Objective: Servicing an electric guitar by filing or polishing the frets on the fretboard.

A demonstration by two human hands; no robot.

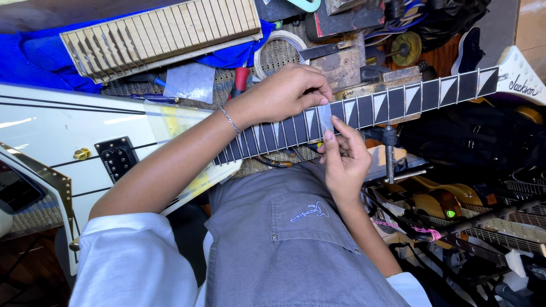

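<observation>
Right hand (pixel 344 156): nearest the camera, at about 5 o'clock from the middle of the neck, rising from below; thumb and forefinger pinch the lower edge of a small clear strip, so it is grasping the strip.
Left hand (pixel 287 91): comes in from 8 o'clock across the guitar, fingers curled over the far edge of the neck, fingertips pinching the upper edge of the same strip; a thin bracelet (pixel 230 120) sits on the wrist.
Clear strip (pixel 325 116): a pale, see-through piece lying flat across the fretboard between the two hands, touching both.
Guitar neck (pixel 398 102): dark fretboard with pale triangular inlays and metal frets, running from 8 o'clock up to 2 o'clock, ending in a white headstock (pixel 520 77) at the right edge.
Guitar body (pixel 62 133): white with thin black stripes, at 9 o'clock, carrying a black pickup (pixel 116 159) and a gold knob (pixel 82 153).
Clamp (pixel 389 150): a metal screw clamp just below the neck, at 3 o'clock from the right hand.
Tape roll (pixel 278 51): beyond the left hand at 12 o'clock, lying flat on the cluttered table (pixel 341 68).
Slotted wooden fretboard (pixel 162 34): farthest back, at 11 o'clock, resting tilted on a blue cloth (pixel 34 57).
Other guitars (pixel 489 222): at 4 o'clock, lower right, strung necks partly hidden among cables.
</observation>
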